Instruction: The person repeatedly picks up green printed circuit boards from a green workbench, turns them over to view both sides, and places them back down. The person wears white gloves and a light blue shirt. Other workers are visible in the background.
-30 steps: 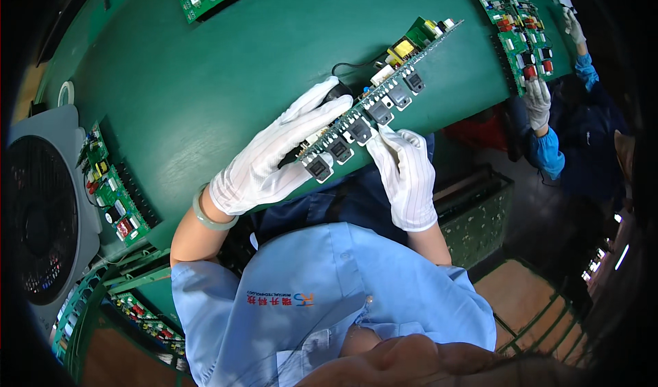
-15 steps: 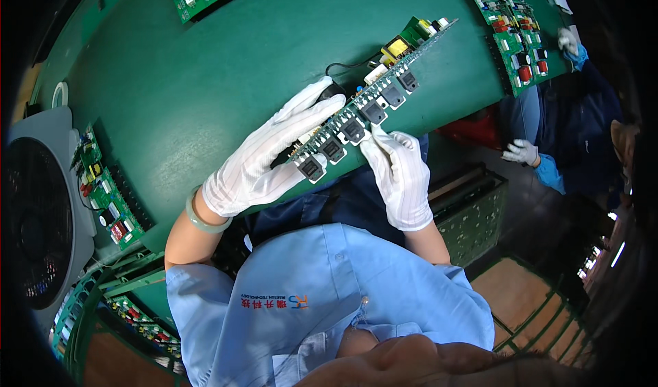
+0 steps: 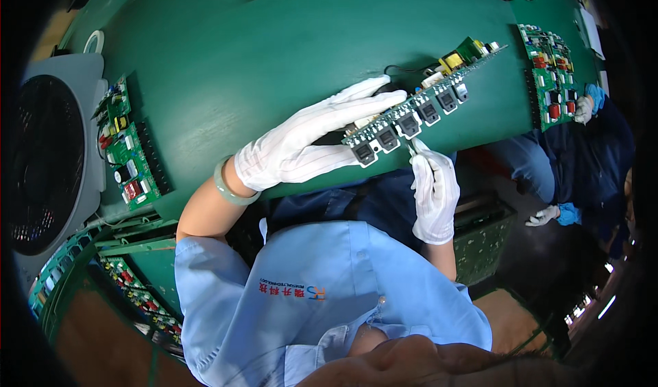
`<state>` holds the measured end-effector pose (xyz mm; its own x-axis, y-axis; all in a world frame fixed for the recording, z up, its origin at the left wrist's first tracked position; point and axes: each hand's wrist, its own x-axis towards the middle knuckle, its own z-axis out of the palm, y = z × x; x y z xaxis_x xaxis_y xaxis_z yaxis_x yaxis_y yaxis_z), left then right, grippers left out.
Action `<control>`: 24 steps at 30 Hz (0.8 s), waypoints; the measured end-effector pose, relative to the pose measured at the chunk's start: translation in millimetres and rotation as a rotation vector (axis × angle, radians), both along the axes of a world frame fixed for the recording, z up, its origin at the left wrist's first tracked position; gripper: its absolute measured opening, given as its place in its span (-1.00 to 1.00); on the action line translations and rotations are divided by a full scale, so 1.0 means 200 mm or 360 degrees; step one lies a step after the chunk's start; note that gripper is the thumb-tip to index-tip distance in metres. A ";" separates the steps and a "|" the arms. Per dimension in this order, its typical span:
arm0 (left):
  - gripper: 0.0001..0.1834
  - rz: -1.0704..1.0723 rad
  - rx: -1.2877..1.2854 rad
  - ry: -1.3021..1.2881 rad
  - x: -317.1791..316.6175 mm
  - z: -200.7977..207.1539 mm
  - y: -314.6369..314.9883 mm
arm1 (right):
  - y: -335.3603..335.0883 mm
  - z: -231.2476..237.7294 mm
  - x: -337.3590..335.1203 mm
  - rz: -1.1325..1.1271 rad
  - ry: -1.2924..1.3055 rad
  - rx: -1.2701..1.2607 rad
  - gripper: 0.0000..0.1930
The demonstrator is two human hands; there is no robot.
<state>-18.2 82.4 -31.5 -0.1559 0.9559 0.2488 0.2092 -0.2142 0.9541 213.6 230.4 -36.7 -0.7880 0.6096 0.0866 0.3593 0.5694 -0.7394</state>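
My left hand (image 3: 308,137), in a white striped glove, grips a green circuit board (image 3: 404,113) held on edge above the bench. Its fingers reach over the far side and the thumb lies at the near lower end. A row of black flat components (image 3: 408,125) faces me along the board; a yellow transformer (image 3: 452,61) sticks up near its far right end. My right hand (image 3: 436,195), gloved as well, is closed in a pinch just below the row's middle. Something thin seems to show at its fingertips, too small to name.
A grey fan (image 3: 51,154) stands at the left, next to a populated board (image 3: 127,150) on the green bench (image 3: 226,65). More boards (image 3: 552,78) lie at the right and along the far edge. Beyond the bench's right end sits a co-worker (image 3: 589,161) with gloved hands.
The view has turned, shifting the scene. My right fingertips have drawn slightly down from the board's components. My left hand keeps its grip on the board.
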 end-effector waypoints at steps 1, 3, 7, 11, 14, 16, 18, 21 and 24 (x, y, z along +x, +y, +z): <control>-0.24 0.0002 0.0009 -0.0020 0.01 -0.01 0.00 | -0.01 0.02 -0.01 0.0021 0.0023 0.0011 -0.82; -0.25 -0.0002 0.0041 -0.0062 0.01 -0.01 0.00 | -0.01 0.02 -0.02 0.0097 0.0096 0.0093 -0.82; -0.25 0.0003 0.0087 -0.0078 0.02 -0.02 0.00 | -0.02 0.01 0.01 0.0162 0.0011 -0.0058 -0.80; -0.24 -0.0021 0.0088 -0.0077 0.02 -0.01 0.01 | -0.04 0.02 0.01 0.0120 0.0009 -0.0187 -0.72; -0.25 -0.0025 0.0106 -0.0063 0.02 -0.01 0.01 | -0.04 0.01 -0.04 0.0184 0.0042 0.0136 -0.64; -0.25 -0.0019 0.0131 -0.0057 0.02 -0.01 0.01 | -0.04 0.04 -0.06 0.0306 0.0015 0.0244 -0.60; -0.26 -0.0019 0.0158 -0.0050 0.02 -0.01 0.01 | -0.04 0.03 -0.06 0.0361 0.0063 0.0244 -0.56; -0.27 -0.0017 0.0155 -0.0027 0.02 0.00 0.01 | -0.04 0.03 -0.05 0.0417 0.0079 0.0264 -0.57; -0.27 -0.0006 0.0196 -0.0027 0.02 -0.01 0.01 | -0.04 0.03 -0.06 0.0440 0.0069 0.0353 -0.58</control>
